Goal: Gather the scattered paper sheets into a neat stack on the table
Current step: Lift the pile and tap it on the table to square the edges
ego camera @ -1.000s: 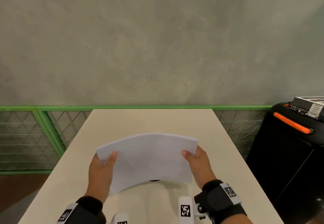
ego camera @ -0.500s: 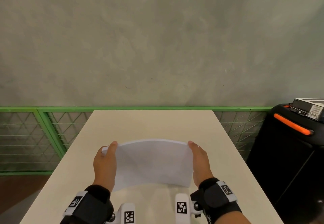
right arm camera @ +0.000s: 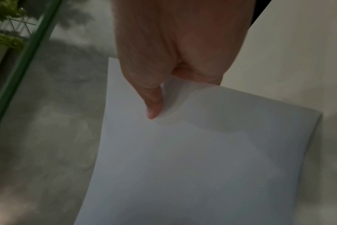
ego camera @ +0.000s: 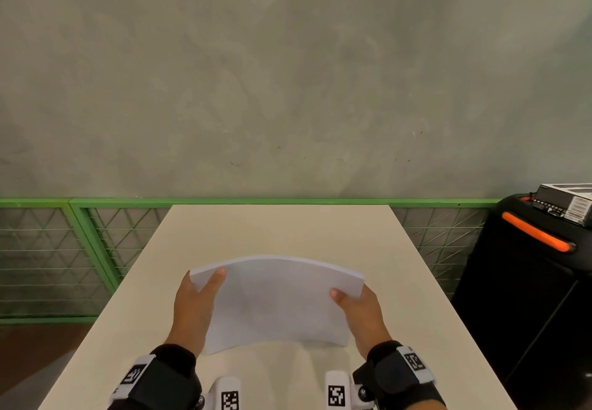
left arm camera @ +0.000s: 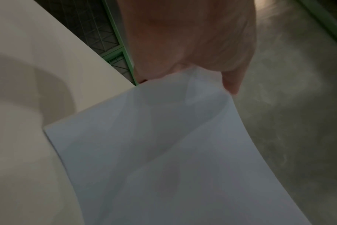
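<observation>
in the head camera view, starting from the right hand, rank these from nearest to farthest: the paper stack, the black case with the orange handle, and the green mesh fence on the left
From the right hand:
1. Paper stack: held by this hand at its right edge.
2. Black case: off the table's right side, orange handle on top.
3. Green mesh fence: far left, beyond the left hand.

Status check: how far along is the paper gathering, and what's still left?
Done: the sheets look gathered into one paper stack; no loose sheets show on the table. In hand: the left hand and right hand grip its side edges, thumbs on top, holding it bowed upward. Whether its bottom edge touches the table is unclear. Left: squaring the edges if needed and laying the stack flat.
</observation>
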